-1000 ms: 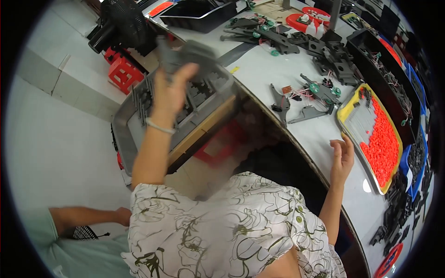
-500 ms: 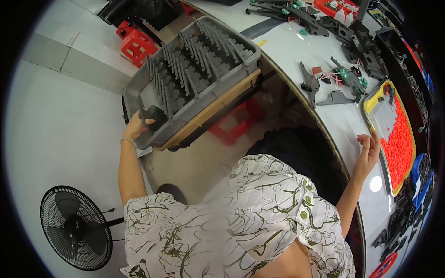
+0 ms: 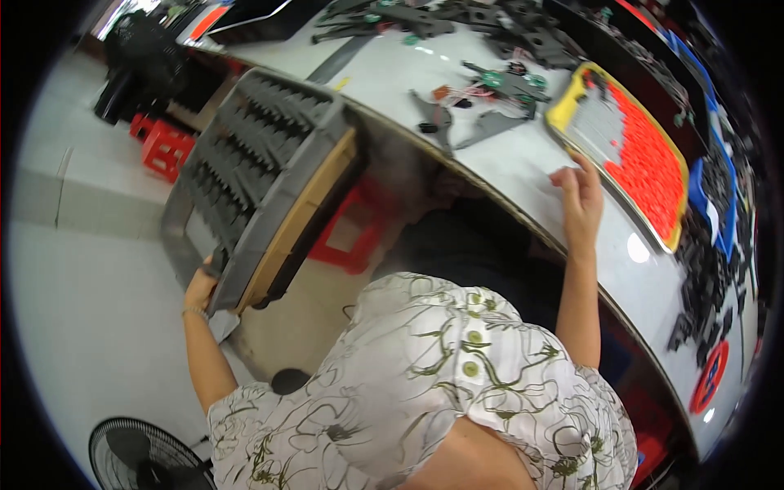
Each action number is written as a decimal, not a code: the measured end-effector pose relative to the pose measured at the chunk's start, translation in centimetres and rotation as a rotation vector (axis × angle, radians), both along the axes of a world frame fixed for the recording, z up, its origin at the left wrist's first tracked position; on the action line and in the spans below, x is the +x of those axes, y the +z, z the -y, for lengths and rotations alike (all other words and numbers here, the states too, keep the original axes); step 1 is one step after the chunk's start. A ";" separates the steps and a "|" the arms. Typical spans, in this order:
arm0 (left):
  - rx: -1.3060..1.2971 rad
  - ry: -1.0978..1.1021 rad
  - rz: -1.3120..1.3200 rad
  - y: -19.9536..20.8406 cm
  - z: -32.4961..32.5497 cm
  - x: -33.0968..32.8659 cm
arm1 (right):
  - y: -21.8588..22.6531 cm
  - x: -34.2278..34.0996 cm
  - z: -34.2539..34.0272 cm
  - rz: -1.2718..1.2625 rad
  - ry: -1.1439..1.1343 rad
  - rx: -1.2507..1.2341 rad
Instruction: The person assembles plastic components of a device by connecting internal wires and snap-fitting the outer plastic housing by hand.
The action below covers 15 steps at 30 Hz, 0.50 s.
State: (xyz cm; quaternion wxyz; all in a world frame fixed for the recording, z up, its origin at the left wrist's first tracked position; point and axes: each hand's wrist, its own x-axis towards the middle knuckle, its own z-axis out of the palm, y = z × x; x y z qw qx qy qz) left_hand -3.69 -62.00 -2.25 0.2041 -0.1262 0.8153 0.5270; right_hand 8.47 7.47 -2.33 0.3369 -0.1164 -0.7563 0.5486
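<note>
At the near corner of a grey crate [image 3: 237,282], my left hand [image 3: 201,287] is closed around a dark grey plastic part [image 3: 217,263], blurred and partly hidden by the crate wall. Rows of slim dark grey parts [image 3: 245,151] fill most of that crate. My right hand [image 3: 581,196] is raised at the white table [image 3: 506,167], beside a yellow-rimmed tray [image 3: 563,110] of small red pieces [image 3: 645,163]. Its fingers are apart and hold nothing.
Grey brackets with wires and green discs [image 3: 498,86] lie on the table. Black parts [image 3: 702,286] are heaped at right. Under the crate is a tan one [image 3: 298,220]; red stools [image 3: 351,233] stand on the floor. A black fan [image 3: 147,457] is at lower left.
The view has turned, so the crate, table and tray appear shifted left. My left hand sits lower at the crate corner with the dark part. My right hand stays by the tray.
</note>
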 end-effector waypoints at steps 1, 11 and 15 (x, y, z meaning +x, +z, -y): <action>0.004 -0.011 -0.007 0.3 -0.2 -0.1 | 0.1 0.0 0.2 -0.001 -0.010 -0.015; -0.051 0.102 0.012 3.0 -6.9 0.5 | 1.7 0.3 0.7 0.047 0.002 0.047; 0.001 0.098 0.022 2.2 -5.3 0.6 | 1.5 0.6 0.8 0.087 0.013 0.010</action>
